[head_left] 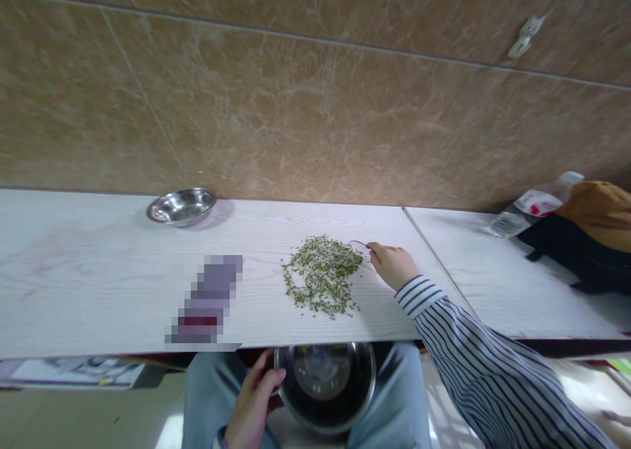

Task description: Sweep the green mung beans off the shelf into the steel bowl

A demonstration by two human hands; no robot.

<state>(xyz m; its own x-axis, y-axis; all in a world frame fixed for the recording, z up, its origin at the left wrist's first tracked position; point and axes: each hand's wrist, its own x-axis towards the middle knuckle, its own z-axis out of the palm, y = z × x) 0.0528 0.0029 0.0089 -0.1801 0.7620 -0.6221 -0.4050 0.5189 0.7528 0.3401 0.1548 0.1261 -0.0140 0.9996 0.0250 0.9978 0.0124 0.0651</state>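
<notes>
A heap of small green beans (323, 275) lies on the pale wooden table (98, 284). My right hand (392, 265), in a striped sleeve, rests at the heap's right edge, fingers pinched on a small thin object I cannot name. Below the table's front edge, a steel bowl (325, 383) sits on my lap between my knees. My left hand (254, 396) grips the bowl's left rim, thumb curled over it.
A second, empty steel bowl (181, 206) stands at the back left against the brown tiled wall. A blurred-out flat object (210, 301) lies left of the beans. A plastic bottle (535, 209) and a dark and orange bag (586, 235) lie at the right.
</notes>
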